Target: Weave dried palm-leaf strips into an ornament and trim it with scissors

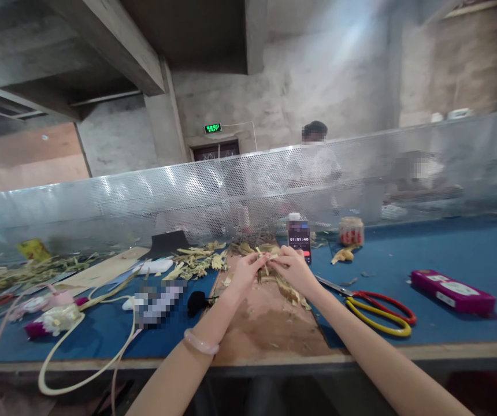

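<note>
My left hand (pixel 249 271) and my right hand (pixel 292 268) meet above a brown board (pixel 270 329), their fingertips nearly touching. Both pinch a pale strip of dried plant leaf (pixel 267 268), with short ends sticking out between the fingers. A pale bracelet circles the left wrist. Under and behind the fingers lie dark dried stalks (pixel 255 238); more yellowish dried leaves (pixel 199 260) are heaped to the left. Beyond my right hand stands a phone (pixel 299 234) showing a running timer. Scissors (pixel 376 312) with one red and one yellow handle rest right of the board.
A purple box (pixel 452 292) and a lidless-looking jar (pixel 351 231) sit on the blue tabletop (pixel 443 248) at right. White cables (pixel 53 346) loop over the front edge at left. A perforated metal screen (pixel 179 190) runs behind the table, with a person (pixel 315 162) beyond it.
</note>
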`<state>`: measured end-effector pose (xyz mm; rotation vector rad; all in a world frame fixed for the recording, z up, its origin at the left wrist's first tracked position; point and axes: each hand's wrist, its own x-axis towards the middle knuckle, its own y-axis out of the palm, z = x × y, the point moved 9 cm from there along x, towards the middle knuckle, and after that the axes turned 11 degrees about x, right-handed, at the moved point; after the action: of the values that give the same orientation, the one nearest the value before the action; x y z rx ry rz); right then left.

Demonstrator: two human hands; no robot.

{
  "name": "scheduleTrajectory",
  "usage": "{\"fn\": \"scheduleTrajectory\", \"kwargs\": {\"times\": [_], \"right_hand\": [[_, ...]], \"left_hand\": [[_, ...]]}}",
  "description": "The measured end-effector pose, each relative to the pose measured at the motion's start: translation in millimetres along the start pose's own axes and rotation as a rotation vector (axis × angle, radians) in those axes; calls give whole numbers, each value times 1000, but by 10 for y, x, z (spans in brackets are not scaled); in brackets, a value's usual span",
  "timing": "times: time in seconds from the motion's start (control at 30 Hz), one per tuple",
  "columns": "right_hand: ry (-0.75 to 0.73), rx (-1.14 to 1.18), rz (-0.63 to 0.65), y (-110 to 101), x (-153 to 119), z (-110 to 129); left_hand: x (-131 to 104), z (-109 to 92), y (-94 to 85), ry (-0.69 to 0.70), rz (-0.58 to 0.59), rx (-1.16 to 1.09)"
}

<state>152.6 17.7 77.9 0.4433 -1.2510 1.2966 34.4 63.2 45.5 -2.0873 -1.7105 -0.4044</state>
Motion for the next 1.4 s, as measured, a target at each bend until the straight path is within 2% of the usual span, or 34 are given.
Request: {"fn": "scheduleTrajectory", "kwargs": {"times": [0.23,0.5,0.67,0.8,0.9,1.2,1.4], "right_hand": [[-114,-138,-32,-42,-19,62],[-165,-252,-54,-60,-41,162],[-105,-212,-66,-90,-34,125],[39,81,-95,-92,-12,-31],[128,269,-46,-7,-6,-104],[148,285,-5,-11,-6,-68],[262,360,-35,0,-20,-174]], "left_hand": [[-27,-27,51,2,60,9],[-24,-11,85,-1,81,-58],[-30,-33,83,1,71,-53],[-53,-35,101,-30,71,-63],[-56,-46,98,-13,66,-46],[-53,1,34,-16,81,28],[-69,-8,81,-25,116,11]]}}
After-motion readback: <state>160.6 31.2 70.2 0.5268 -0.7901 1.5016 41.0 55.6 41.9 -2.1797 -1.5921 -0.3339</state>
